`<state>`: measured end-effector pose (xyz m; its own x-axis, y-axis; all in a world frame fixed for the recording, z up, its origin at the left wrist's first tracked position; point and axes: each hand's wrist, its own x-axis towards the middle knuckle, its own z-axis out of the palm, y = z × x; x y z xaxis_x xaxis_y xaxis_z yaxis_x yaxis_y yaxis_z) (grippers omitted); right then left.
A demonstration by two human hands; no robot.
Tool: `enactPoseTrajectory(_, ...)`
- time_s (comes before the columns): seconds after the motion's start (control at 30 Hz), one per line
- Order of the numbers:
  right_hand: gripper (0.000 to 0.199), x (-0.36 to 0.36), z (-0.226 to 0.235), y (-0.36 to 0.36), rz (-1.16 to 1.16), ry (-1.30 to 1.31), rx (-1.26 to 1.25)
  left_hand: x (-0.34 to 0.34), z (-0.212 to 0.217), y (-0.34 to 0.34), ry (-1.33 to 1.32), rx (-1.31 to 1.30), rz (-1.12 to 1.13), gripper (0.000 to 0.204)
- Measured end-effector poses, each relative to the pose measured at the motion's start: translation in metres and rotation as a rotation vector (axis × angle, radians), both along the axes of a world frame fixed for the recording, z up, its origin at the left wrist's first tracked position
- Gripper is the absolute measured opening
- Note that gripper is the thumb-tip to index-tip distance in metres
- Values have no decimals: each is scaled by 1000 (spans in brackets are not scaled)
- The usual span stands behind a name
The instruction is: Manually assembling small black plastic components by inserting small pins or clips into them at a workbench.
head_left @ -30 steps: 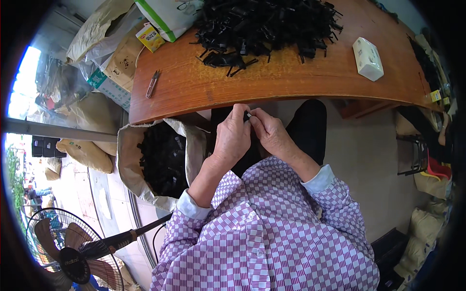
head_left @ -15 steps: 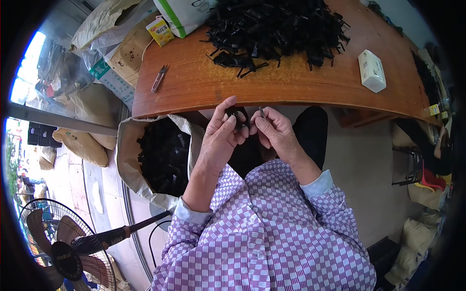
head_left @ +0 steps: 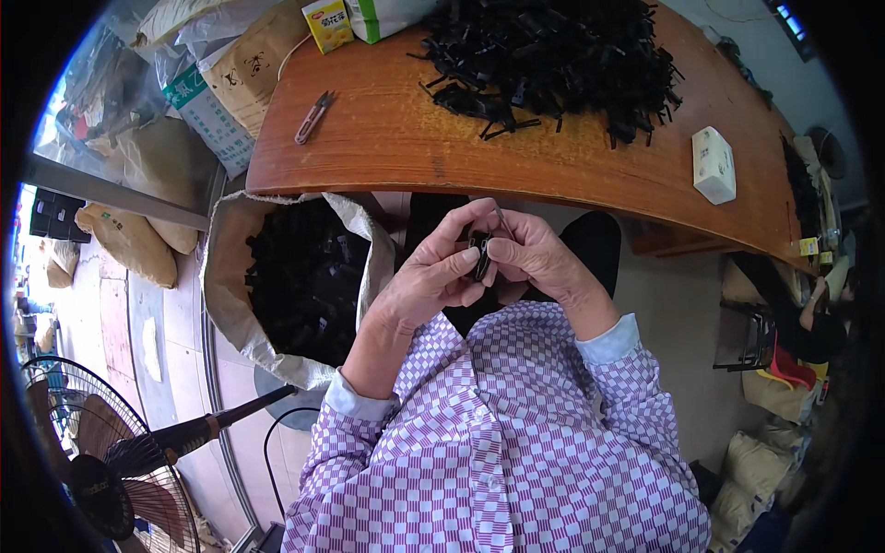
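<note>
My left hand (head_left: 433, 272) and my right hand (head_left: 546, 263) meet in front of my lap, just below the table's near edge. Pinched between the left thumb and fingers is a small black piece (head_left: 480, 255), partly hidden; its exact kind cannot be made out. The right thumb presses against it from the other side. A thin grey strip (head_left: 502, 221) sticks up from the right fingers, too small to name. On the table beyond lies a big heap of black strap-like pieces (head_left: 553, 69).
Left of my legs stands an open sack (head_left: 226, 304) of black pieces. Thread snips (head_left: 315, 118) lie on the wooden table (head_left: 369, 147), a tissue pack (head_left: 713, 166) at its right. A yellow box (head_left: 329, 25) stands at the back. A fan (head_left: 101, 488) is at lower left.
My hands have come together; the right hand has closed in on the black piece, and the left fingers have folded around it. The view has shifted slightly.
</note>
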<state>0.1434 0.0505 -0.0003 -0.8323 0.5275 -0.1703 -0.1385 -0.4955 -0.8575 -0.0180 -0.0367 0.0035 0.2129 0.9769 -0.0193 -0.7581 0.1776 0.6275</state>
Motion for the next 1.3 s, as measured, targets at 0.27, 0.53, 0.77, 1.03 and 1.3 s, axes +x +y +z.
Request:
enactPoseTrajectory(0.27, 21, -7, 3, 0, -124, -208, 274, -8, -9, -2, 565, 104, 74, 45)
enactPoseTrajectory(0.53, 19, -19, -7, -14, -320, -311, 612, 20, -16, 3, 1079, 209, 465, 45)
enactPoseTrajectory(0.77, 41, -5, 4, -25, -240, -169, 137, 23, -29, 6, 880, 120, 435, 38)
enactPoseTrajectory(1.03, 36, -4, -2, -26, -273, -116, 113, 30, -27, 11, 922, 142, 437, 39)
enactPoseTrajectory(1.3, 32, -5, 7, -26, -242, -143, 87, 29, -21, 10, 1035, 175, 495, 38)
